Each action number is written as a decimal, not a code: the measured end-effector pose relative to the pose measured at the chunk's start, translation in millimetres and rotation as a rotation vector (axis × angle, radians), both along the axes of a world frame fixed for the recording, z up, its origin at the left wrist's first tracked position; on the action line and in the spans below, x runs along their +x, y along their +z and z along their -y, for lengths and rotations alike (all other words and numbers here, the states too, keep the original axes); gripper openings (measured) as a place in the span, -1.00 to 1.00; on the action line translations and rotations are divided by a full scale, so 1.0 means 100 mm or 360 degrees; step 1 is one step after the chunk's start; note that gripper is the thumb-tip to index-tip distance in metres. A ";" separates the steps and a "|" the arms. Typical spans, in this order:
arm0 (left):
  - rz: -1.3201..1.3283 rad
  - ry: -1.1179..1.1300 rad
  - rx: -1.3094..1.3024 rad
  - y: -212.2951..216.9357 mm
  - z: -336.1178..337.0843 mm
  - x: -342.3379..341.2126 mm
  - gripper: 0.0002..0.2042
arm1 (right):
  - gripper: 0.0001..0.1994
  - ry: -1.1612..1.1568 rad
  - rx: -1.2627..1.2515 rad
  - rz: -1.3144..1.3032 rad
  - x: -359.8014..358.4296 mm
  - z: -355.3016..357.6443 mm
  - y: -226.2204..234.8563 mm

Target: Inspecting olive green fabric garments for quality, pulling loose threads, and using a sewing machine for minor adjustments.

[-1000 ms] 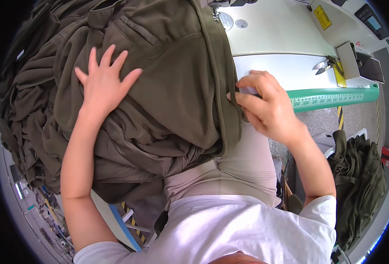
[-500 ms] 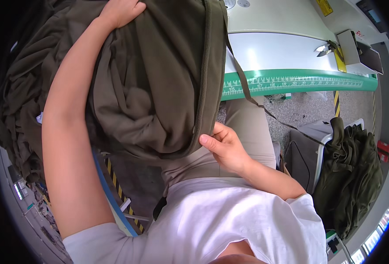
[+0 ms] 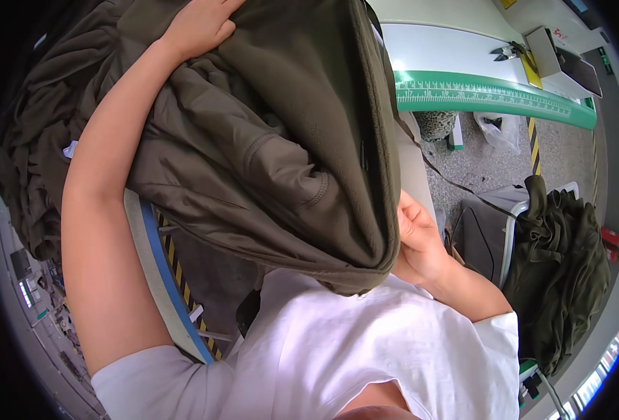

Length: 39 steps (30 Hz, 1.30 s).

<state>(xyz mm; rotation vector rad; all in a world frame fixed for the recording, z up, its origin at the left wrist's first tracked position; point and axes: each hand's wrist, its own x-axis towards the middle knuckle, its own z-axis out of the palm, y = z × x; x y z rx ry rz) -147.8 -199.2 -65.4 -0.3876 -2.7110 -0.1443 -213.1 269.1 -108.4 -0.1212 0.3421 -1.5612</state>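
Note:
A large dark olive garment (image 3: 302,91) fills the middle of the head view, its folds falling toward my lap. A smoother, shinier layer with curved stitching lies inside its folds. My left hand (image 3: 201,29) rests on top of the cloth near the upper edge, fingers stretched out; their tips are partly cut off. At the garment's right border, my right hand (image 3: 421,241) pinches the seamed edge, with some fingers hidden behind the cloth. A thin dark strap (image 3: 449,182) trails from behind the garment toward the right.
More olive cloth (image 3: 50,154) is heaped at the left. A green ruler strip (image 3: 491,98) edges the white table, where small thread snips (image 3: 509,52) lie by an open box (image 3: 561,63). At the right, a grey bin (image 3: 488,231) has olive garments (image 3: 561,273) draped over it.
The garment's right edge has swung right and its lower corner has come nearer my body, showing more of the inner layer. My right hand has moved right with the edge; my left shifted slightly.

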 end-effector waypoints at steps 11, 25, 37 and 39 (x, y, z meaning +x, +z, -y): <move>0.0733 0.0431 0.0735 0.32 -2.36 -0.02 -0.72 | -0.61 -0.0059 0.0183 -0.0099 0.18 -0.37 -0.34; 0.0820 0.0308 0.0527 0.27 -2.98 0.32 -0.86 | -0.71 -0.0419 0.0487 -0.0526 0.33 -0.31 0.02; 0.1720 0.0431 0.2172 -0.28 -3.45 0.84 -0.84 | -0.67 -0.0048 0.0370 -0.1167 0.16 -0.33 0.00; 0.1676 0.0230 0.1690 -0.22 -3.46 0.72 -0.82 | -0.69 -0.0061 0.0404 -0.1167 0.15 -0.38 -0.13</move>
